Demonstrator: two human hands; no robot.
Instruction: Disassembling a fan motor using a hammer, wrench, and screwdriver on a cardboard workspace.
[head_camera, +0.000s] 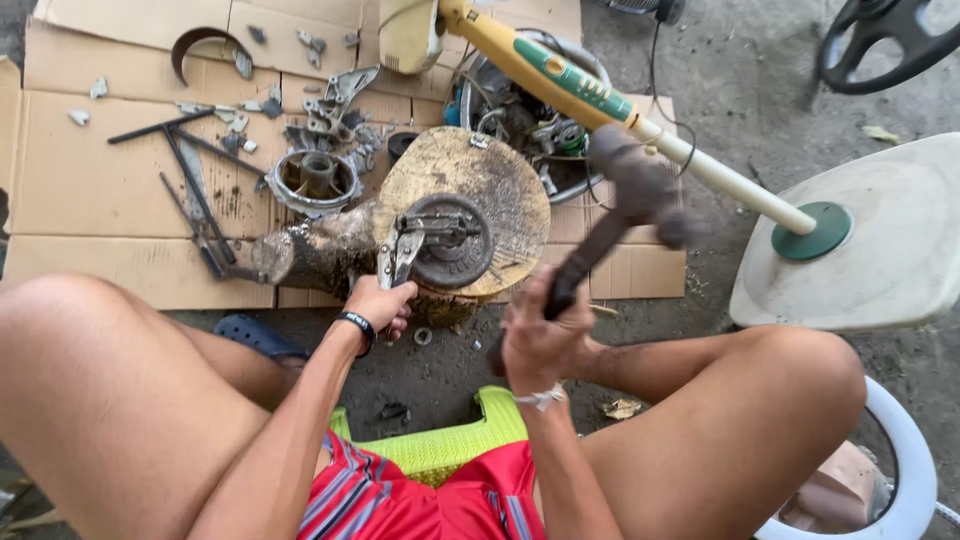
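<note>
While the person sits on the ground with knees spread, the left hand (380, 303) is closed around the handles of locking pliers (402, 250), whose jaws clamp a dark round metal part (447, 240) lying flat on top of a wooden stump (500, 190). Right hand (535, 340) is wrapped tight around the handle of a hammer (625, 205), raised above and to the right of the stump; the head is motion-blurred, so its exact shape is unclear. Flattened cardboard (90, 180) behind the stump carries scattered metal scraps and a round metal housing (314, 180). A cream fan stand (700, 165) lies across the upper right.
</note>
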